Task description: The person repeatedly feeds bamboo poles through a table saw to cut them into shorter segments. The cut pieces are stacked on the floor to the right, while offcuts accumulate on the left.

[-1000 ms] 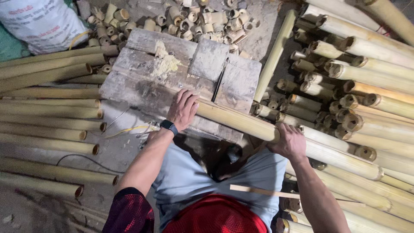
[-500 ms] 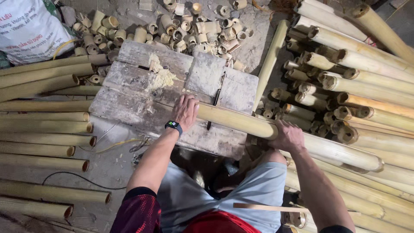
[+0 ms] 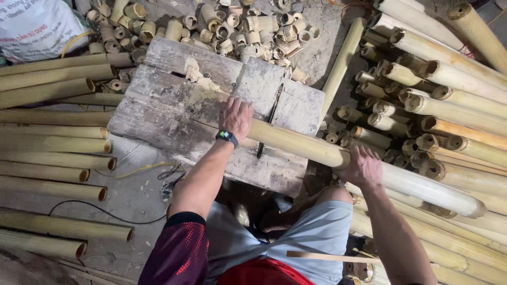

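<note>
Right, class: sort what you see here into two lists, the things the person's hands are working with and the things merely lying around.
In hand:
- long bamboo pole
- left hand, pressing the pole's end down
- right hand, gripping the pole
- wooden bench under the pole

Lying about:
- short bamboo offcuts
- stacked poles on the left
- piled poles on the right
- white sack
- thin stick

White printed sack (image 3: 31, 26) lies top left, bulging
</note>
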